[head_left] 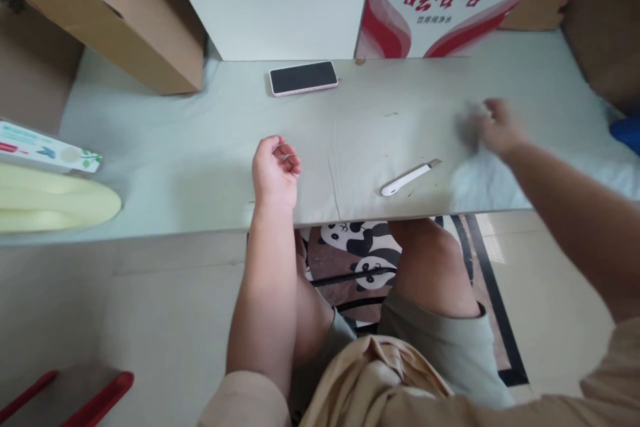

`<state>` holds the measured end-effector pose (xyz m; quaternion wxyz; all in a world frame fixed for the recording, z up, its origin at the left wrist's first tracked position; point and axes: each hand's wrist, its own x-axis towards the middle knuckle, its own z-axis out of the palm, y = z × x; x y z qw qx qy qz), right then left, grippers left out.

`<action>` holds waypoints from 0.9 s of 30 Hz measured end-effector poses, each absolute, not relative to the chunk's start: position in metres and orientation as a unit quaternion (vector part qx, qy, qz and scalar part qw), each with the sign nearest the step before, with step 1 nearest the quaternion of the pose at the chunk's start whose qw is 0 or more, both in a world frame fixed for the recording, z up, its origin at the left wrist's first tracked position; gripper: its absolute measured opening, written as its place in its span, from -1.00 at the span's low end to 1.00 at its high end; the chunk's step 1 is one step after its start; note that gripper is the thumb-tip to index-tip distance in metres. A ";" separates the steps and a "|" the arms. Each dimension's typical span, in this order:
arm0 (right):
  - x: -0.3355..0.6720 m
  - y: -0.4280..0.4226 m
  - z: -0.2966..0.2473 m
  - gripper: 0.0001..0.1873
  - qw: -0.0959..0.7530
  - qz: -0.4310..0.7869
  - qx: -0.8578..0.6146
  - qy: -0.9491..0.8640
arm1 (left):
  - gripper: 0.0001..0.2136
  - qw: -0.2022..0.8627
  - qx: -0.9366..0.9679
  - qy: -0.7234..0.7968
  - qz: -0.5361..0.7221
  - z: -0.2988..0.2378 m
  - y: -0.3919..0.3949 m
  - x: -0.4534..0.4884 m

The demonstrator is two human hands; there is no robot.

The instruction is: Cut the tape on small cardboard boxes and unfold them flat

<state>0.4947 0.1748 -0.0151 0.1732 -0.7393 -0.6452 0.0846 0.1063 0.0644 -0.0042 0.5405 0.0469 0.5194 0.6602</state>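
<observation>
A person seated at a cloth-covered desk (210, 180) works beneath a row of boxes, left hand (277, 170) turned palm up with fingers loosely curled and a thin pale strand (286, 157) across them, though whether it is gripped cannot be told. The right hand (500, 128), blurred, is out over the right side of the desk, fingers bent beside a grey smudge of a thing (469, 128) too indistinct to identify; how far the fingers close and whether they have hold of it cannot be told. Along the back stand a brown cardboard box (125, 20), a plain white box (270, 0) and a carton (450, 7) with red lettering and sweeping red bands, their contents hidden from view. A darker brown box (600, 20) fills the far right corner, and a slim printed box (50, 147) lies at the left beside a pale yellow object (55, 203). A phone (304, 78), dark screen upward, lies just in front of the white box. Between the two hands, nearer the right, a white utility knife (407, 180) lies in the way, its blade bared and angled toward the back right. Small dark scraps (391, 114) dot the cloth around it. A blue object (627, 135) shows at the right edge; panda-print fabric (367, 267) shows below, between the person's knees.
</observation>
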 end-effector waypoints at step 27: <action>0.297 0.195 0.010 -0.67 0.093 0.030 -0.567 -0.818 | -0.90 0.572 0.118 0.431 0.688 -0.006 0.039 0.077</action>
